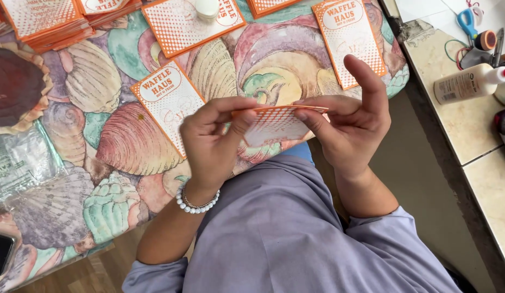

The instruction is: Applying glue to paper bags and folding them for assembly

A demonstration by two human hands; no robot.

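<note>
Item: orange-and-white paper sleeve (pixel 274 123), flat, printed with a dot pattern; held in the air above the near edge of the desk (pixel 117 135), over the person's lap.

Left hand (pixel 212 144): fingers closed, pinching the sleeve's left end; pearl bracelet (pixel 195 205) at the wrist.

Right hand (pixel 353 122): thumb and middle finger pinching the right end, forefinger raised clear.

Handling, judged: very light, thin, creases and tears easily; best held by the edges with a light pinch.

Nearby: matching sleeves (pixel 168 103) flat on the shell-patterned cloth, stacks (pixel 43 21) at the far left, glue bottle (pixel 472 82) on the side counter.
</note>
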